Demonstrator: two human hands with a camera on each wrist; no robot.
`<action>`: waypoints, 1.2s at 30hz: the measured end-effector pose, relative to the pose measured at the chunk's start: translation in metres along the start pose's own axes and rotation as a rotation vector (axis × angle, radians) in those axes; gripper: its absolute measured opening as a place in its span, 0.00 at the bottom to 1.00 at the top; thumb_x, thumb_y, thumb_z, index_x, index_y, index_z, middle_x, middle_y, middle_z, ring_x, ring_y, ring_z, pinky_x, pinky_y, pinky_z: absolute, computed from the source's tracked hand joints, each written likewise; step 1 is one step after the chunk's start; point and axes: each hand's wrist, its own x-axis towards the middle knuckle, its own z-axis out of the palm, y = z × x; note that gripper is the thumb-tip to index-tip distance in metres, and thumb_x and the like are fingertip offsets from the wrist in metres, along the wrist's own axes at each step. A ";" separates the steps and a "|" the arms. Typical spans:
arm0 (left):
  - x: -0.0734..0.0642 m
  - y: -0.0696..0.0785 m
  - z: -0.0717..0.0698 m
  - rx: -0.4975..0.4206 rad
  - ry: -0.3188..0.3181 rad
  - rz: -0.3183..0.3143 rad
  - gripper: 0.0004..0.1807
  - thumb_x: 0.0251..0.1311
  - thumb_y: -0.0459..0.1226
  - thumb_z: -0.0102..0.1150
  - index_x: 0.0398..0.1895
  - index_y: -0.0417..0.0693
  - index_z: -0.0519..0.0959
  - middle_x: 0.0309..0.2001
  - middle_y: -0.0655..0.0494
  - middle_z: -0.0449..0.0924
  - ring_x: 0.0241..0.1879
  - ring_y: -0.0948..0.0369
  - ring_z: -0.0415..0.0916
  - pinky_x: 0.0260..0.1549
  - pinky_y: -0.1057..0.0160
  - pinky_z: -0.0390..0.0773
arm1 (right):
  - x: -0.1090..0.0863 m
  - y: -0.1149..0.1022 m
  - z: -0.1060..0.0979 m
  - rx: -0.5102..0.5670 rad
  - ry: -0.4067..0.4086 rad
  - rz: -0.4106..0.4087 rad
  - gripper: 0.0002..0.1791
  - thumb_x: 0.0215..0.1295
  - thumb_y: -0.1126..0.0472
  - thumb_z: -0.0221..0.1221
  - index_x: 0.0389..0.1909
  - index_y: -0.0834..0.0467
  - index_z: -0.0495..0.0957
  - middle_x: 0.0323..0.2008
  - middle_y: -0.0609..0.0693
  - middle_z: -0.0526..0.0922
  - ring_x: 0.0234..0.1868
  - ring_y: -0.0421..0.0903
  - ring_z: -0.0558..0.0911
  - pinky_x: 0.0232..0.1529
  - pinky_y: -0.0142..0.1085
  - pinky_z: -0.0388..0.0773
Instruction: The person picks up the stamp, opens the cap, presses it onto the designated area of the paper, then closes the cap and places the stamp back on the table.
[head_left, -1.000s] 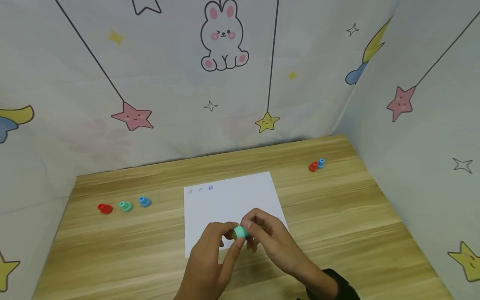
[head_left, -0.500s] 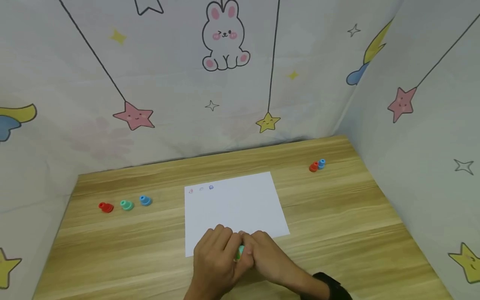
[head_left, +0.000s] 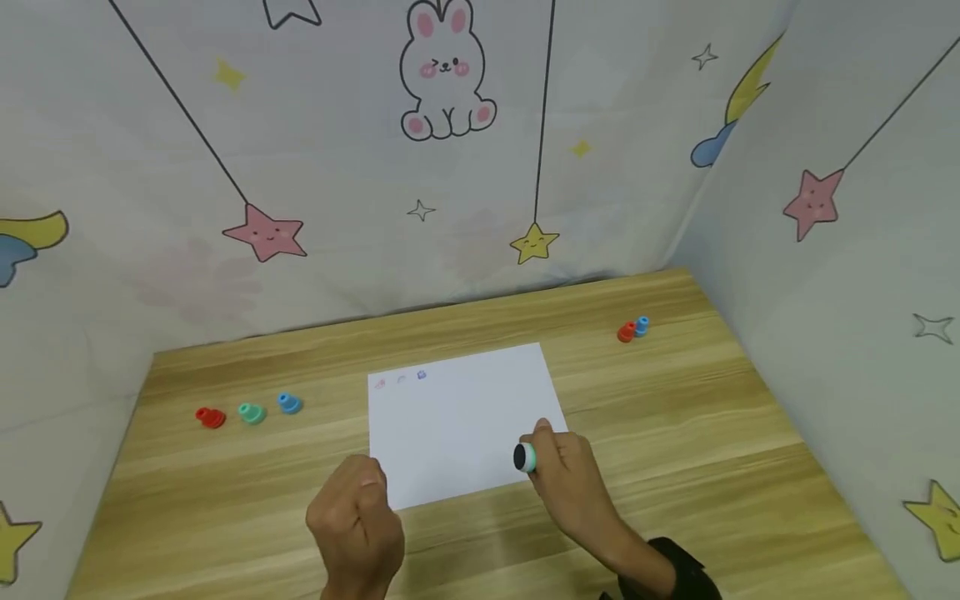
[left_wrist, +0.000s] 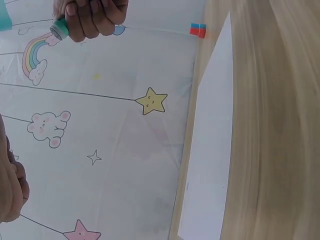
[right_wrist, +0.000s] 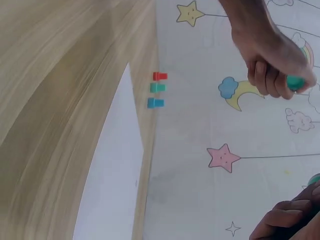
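My right hand (head_left: 570, 483) grips a small green stamp (head_left: 528, 457) over the right front part of a white sheet of paper (head_left: 457, 433). The stamp's round black face points to the left, with a pale band behind it. My left hand (head_left: 358, 521) is curled into a fist by the sheet's front left corner. In the right wrist view it holds a green cap (right_wrist: 295, 82) between thumb and fingers. The fist hides this cap in the head view. Small printed marks (head_left: 401, 380) stand in a row along the sheet's top left.
Red (head_left: 211, 417), green (head_left: 252, 413) and blue (head_left: 289, 403) stamps lie in a row on the left of the wooden table (head_left: 247, 492). Another red stamp (head_left: 626, 332) and blue stamp (head_left: 642, 326) stand together at the back right. A cloth with cartoon prints (head_left: 360, 167) hangs behind.
Both hands were together on the green stamp, then drew in close. Now they are apart: the stamp has gone right with its black face bare, the cap left.
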 end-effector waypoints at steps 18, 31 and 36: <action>-0.002 -0.001 -0.015 0.000 -0.015 0.029 0.21 0.61 0.23 0.44 0.12 0.48 0.55 0.15 0.60 0.53 0.22 0.76 0.48 0.17 0.79 0.47 | 0.049 -0.001 -0.005 -0.265 -0.085 -0.091 0.21 0.89 0.51 0.41 0.36 0.54 0.75 0.20 0.46 0.68 0.17 0.40 0.64 0.20 0.31 0.62; -0.002 -0.004 -0.022 0.043 -0.005 0.028 0.24 0.71 0.29 0.45 0.13 0.46 0.57 0.15 0.59 0.53 0.23 0.77 0.48 0.17 0.78 0.47 | 0.094 0.000 0.010 -0.339 -0.092 -0.116 0.15 0.82 0.48 0.57 0.47 0.57 0.76 0.38 0.49 0.80 0.32 0.44 0.79 0.30 0.39 0.78; -0.001 -0.003 -0.023 0.052 -0.014 0.028 0.25 0.72 0.30 0.46 0.13 0.46 0.57 0.16 0.59 0.52 0.23 0.77 0.47 0.17 0.78 0.47 | 0.109 0.004 0.016 -0.360 -0.098 -0.123 0.16 0.80 0.48 0.59 0.49 0.58 0.76 0.42 0.50 0.81 0.35 0.44 0.80 0.32 0.39 0.80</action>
